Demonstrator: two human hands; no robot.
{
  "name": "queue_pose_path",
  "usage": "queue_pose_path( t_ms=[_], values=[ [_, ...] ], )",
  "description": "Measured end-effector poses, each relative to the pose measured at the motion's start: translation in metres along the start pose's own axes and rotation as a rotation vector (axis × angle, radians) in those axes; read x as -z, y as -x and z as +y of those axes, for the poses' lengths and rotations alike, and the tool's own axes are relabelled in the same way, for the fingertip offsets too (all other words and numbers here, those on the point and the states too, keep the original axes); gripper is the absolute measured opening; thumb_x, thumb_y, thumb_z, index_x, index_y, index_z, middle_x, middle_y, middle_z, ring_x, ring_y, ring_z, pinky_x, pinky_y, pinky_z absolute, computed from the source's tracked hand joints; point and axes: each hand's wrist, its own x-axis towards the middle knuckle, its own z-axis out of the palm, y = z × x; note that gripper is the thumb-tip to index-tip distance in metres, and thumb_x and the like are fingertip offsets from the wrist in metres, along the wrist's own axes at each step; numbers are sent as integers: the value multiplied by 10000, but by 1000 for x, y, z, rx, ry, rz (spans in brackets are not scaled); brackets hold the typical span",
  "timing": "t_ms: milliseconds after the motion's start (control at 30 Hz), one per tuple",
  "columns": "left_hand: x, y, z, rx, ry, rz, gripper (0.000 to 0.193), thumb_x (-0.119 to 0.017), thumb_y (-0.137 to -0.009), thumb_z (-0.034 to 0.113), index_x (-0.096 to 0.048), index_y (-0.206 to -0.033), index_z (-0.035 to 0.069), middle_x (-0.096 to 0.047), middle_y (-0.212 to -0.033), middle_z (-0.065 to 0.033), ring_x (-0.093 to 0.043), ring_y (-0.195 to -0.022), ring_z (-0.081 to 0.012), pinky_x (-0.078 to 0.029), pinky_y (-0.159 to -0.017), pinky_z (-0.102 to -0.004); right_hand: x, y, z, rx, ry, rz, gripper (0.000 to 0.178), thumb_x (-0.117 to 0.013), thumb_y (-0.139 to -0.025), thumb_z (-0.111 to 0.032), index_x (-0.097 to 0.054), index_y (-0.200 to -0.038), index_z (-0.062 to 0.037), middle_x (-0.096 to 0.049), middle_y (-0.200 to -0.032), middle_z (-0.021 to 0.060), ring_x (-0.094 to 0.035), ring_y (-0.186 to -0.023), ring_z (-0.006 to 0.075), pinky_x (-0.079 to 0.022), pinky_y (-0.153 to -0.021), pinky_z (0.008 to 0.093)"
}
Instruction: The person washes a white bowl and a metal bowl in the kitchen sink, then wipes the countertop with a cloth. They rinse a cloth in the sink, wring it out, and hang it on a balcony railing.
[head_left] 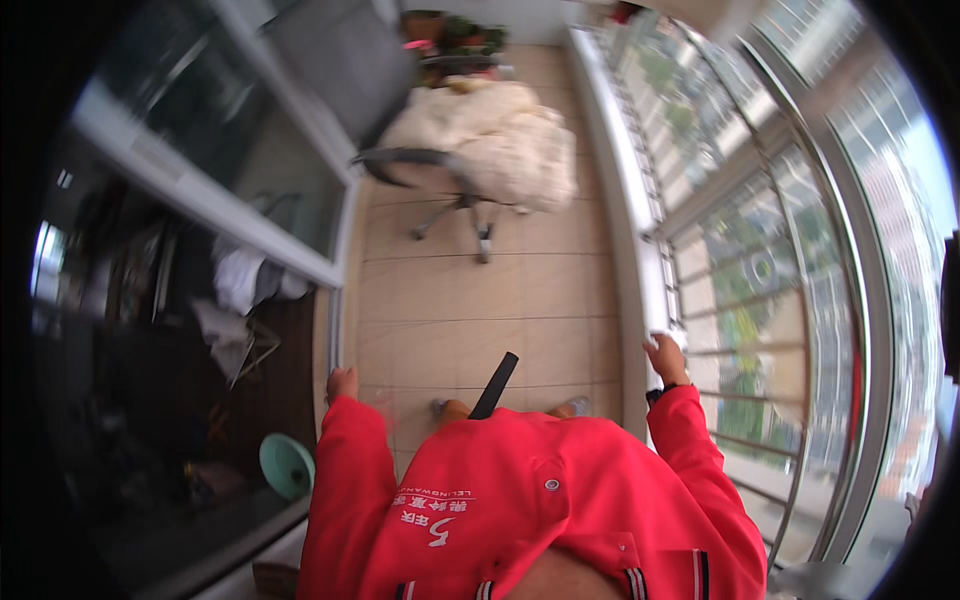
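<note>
I look down my red jacket (pixel 520 500) onto a narrow tiled balcony floor (pixel 470 310). My left hand (pixel 342 382) hangs at my side with its fingers curled and nothing visible in it, close to the sliding glass door frame (pixel 335 330). My right hand (pixel 668 358) rests on the white ledge (pixel 645 290) below the window railing, touching it. A black strap (pixel 496 384) sticks up from my chest between the two hands.
An office chair (pixel 450 190) draped with a cream blanket (pixel 500 140) stands ahead in the middle of the balcony. Potted plants (pixel 455 35) sit at the far end. Metal window bars (pixel 740 300) run along the right. A teal round object (pixel 288 466) lies indoors at left.
</note>
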Motion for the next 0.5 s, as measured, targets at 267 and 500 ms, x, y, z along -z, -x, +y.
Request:
queue_pose_path(
  t_ms=[267,500],
  values=[
    [59,111,-450,634,269,336,477,-536,-813,419,-645,-963,-20,-658,-981,-206,-615,-949,-372,-450,-865,-466,-246,-49,-167,256,206,-598,437,-540,-799,-435,-684,-1025,-90,-634,-1084,191,-582,-1039,357,-453,-902,433],
    [-55,178,-482,522,240,367,473,-462,-883,419,-629,-658,38,-634,-713,-188,-604,-727,-388,-464,-712,-492,-327,-146,-519,1378,658,-434,190,-534,-802,-222,-642,-897,-98,-652,-851,130,-637,-808,326,-510,-704,443]
  ],
)
